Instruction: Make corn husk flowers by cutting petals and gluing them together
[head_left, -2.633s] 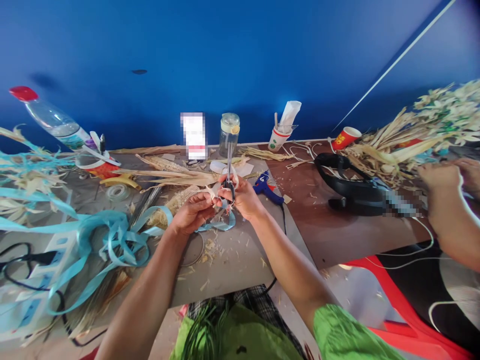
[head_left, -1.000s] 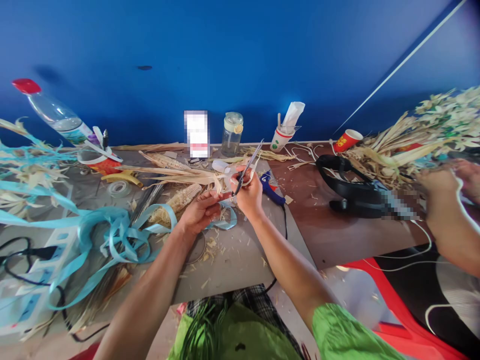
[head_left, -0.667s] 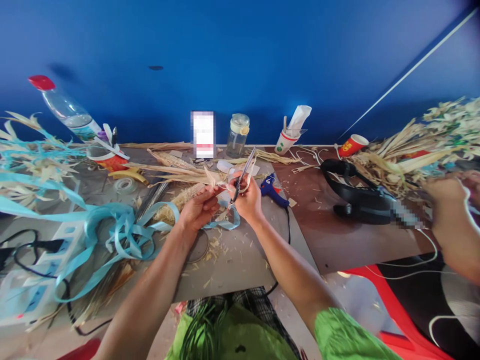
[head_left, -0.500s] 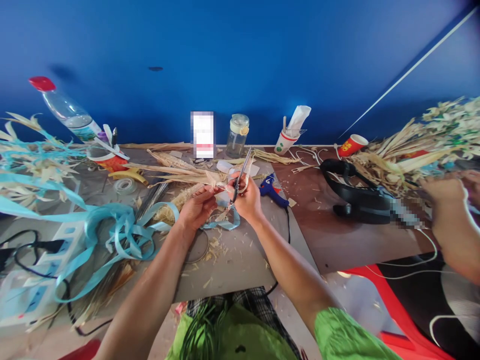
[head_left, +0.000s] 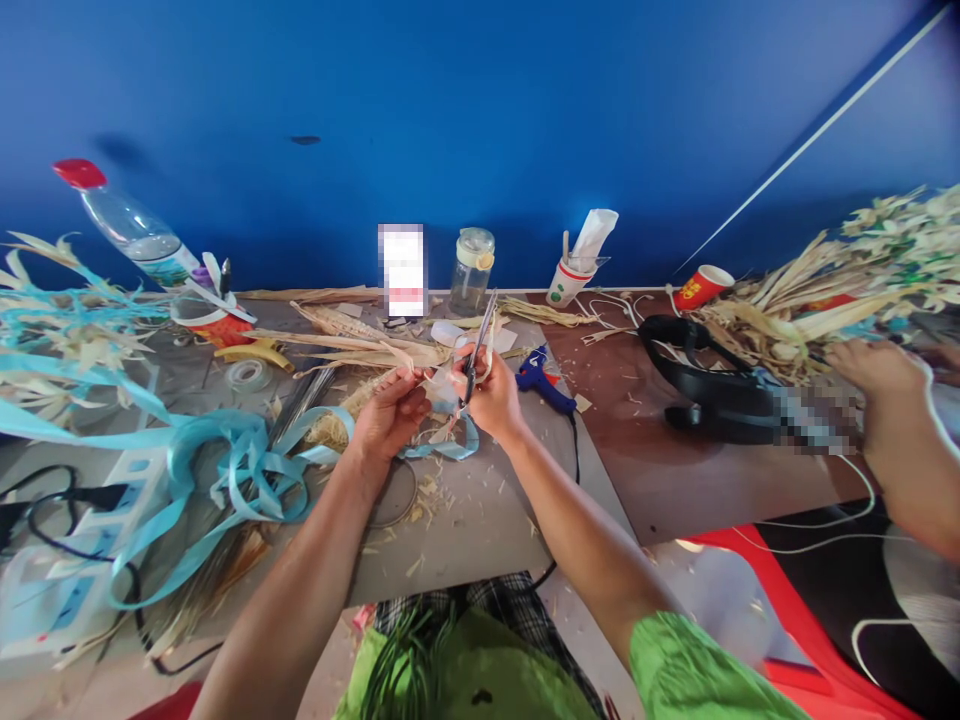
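Observation:
My right hand grips a pair of scissors whose thin blades point up and away from me. My left hand pinches a small pale piece of corn husk just left of the scissors, the two hands almost touching. A loop of light blue ribbon lies on the grey table under my hands. A dried corn cob lies just left of my left hand.
A blue glue gun lies right of my right hand. Blue ribbon tangles and a power strip fill the left. Bottle, jar, paper cups at the wall. Another person's hand works by husks and a black device.
My right hand swung the scissors from upright to tilted right, then back nearer upright. My left hand stayed close, holding the husk piece. The view shifted slightly.

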